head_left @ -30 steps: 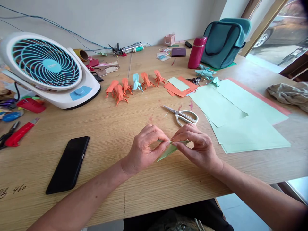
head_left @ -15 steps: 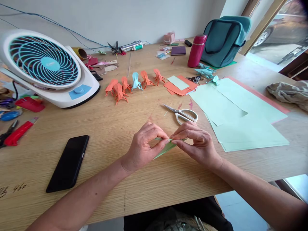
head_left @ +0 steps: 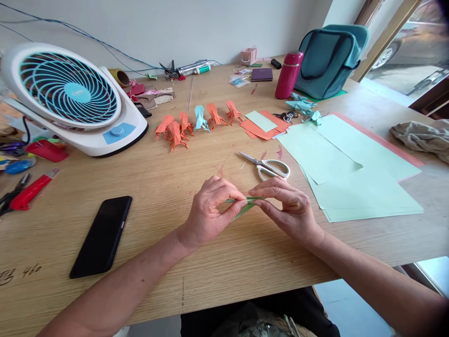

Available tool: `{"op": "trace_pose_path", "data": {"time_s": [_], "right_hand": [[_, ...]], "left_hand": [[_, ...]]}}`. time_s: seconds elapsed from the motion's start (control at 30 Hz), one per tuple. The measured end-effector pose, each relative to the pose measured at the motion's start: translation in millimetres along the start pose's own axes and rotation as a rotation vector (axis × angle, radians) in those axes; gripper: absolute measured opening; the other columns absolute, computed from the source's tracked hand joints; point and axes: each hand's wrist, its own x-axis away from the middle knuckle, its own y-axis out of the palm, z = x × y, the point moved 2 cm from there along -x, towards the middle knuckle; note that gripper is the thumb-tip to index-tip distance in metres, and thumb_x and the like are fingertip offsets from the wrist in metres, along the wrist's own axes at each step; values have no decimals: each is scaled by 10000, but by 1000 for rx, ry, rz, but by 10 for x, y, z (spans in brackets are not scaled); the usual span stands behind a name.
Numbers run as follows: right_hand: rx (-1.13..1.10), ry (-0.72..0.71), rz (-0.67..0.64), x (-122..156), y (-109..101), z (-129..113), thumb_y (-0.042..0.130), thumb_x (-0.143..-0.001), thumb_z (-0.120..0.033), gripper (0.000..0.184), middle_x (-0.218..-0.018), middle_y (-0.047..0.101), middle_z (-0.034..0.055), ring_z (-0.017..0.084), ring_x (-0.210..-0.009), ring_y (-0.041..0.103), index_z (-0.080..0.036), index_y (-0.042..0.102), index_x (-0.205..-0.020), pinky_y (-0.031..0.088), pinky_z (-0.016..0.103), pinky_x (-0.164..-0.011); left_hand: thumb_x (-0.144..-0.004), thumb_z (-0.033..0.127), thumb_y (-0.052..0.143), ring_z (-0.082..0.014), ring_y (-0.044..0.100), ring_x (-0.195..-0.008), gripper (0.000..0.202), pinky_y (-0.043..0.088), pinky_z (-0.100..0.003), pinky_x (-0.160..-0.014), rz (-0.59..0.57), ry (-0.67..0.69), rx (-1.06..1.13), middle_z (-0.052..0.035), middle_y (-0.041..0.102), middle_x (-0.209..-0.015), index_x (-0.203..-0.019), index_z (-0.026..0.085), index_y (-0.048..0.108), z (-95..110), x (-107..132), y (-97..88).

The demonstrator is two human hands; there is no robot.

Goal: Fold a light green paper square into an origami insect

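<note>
A small folded piece of green paper [head_left: 244, 210] is held just above the table between my two hands. My left hand [head_left: 212, 210] pinches it between thumb and fingers from the left. From the right, my right hand [head_left: 289, 208] has its thumb and index finger on the paper's other side, the fingertips slightly parted along the upper edge. Parts of the paper are hidden behind my fingers. White-handled scissors [head_left: 270, 167] lie just beyond my right hand. Farther back stands a row of folded orange paper figures [head_left: 174, 133] with one light blue paper figure [head_left: 199, 118] among them.
Light green sheets [head_left: 365, 196] lie to the right, near smaller orange sheets [head_left: 256, 128] and keys. A black phone [head_left: 101, 236] and a white fan [head_left: 115, 126] are on the left. At the back right stand a pink bottle [head_left: 289, 75] and a teal bag [head_left: 326, 65].
The green paper has tilted, and less of its lower part shows below my fingers. My right fingertips have parted a little from my left ones. The view has shifted slightly.
</note>
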Motion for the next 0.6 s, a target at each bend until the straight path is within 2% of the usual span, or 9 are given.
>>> {"op": "trace_pose_path", "data": {"time_s": [0.17, 0.3, 0.4, 0.6], "right_hand": [[3, -8, 54, 2, 9, -1, 712, -909, -178, 80, -893, 717, 24, 185, -848, 673, -253, 724, -884, 537, 391, -780], [59, -39, 28, 8, 23, -29, 674, -924, -165, 102, -851, 705, 21, 188, -792, 659, -255, 714, -894, 522, 409, -758], [102, -53, -9, 20, 27, -40, 632, -930, -146, 130, -849, 697, 26, 196, -788, 652, -255, 697, -901, 509, 424, -757], [136, -106, -46, 51, 34, -32, 611, -925, -118, 150, -902, 687, 34, 203, -831, 645, -260, 661, -934, 497, 440, -785]], "left_hand": [[-923, 188, 690, -164, 648, -819, 64, 517, -341, -837, 11, 4, -4, -18, 709, -819, -865, 212, 701, 0, 8, 7], [-922, 226, 703, -173, 645, -838, 20, 499, -356, -860, -10, 19, -29, -11, 732, -850, -913, 235, 718, -5, 13, 20], [-932, 246, 690, -174, 635, -820, 52, 476, -365, -864, -33, 33, -65, 4, 747, -836, -883, 245, 707, -5, 20, 28], [-920, 184, 664, -181, 610, -831, 84, 432, -377, -847, -41, 105, -154, 23, 746, -835, -868, 249, 664, 6, 48, 51]]}}
